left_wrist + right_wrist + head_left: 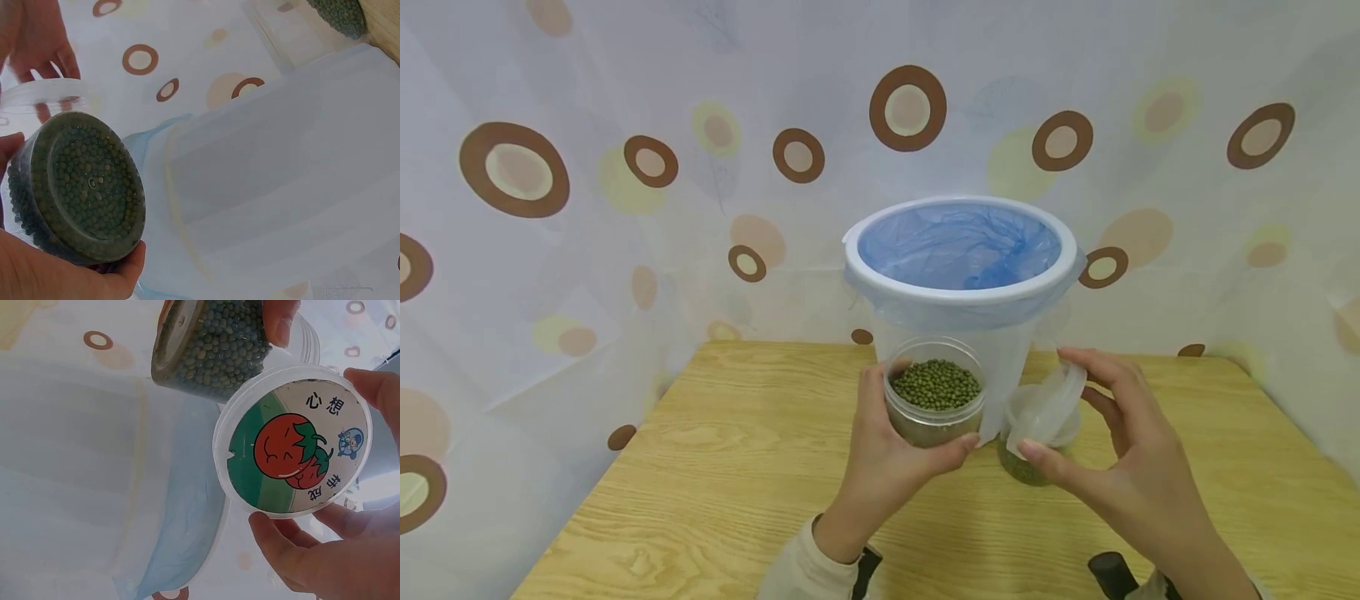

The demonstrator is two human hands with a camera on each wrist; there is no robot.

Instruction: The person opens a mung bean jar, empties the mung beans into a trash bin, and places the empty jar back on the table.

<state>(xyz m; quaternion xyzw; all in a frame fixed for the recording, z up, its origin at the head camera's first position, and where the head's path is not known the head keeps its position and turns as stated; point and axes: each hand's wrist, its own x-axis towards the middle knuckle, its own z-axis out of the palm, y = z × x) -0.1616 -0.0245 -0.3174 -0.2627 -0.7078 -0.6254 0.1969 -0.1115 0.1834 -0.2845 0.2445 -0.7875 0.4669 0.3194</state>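
Observation:
My left hand (pixel 887 467) grips a clear round jar (pixel 936 425) of green mung beans (pixel 937 385) around its side, mouth uncovered. Its ridged clear base (pixel 100 187) faces the left wrist view. A white lid (pixel 300 450) is pinched at its edge by my right hand (pixel 1135 442), with the lid tilted up on edge just right of the jar. Two cartoon tomatoes and printed characters show on the lid's top in the right wrist view. Behind the lid, partly hidden, stands a second clear container (pixel 1022 471) with green contents on the table.
Directly behind the jar stands a white bucket (pixel 955 333) lined with a blue plastic bag (pixel 955 242). Everything rests on a wood-grain table (pixel 715 467). A patterned sheet (pixel 820 83) with brown rings hangs behind and at the sides.

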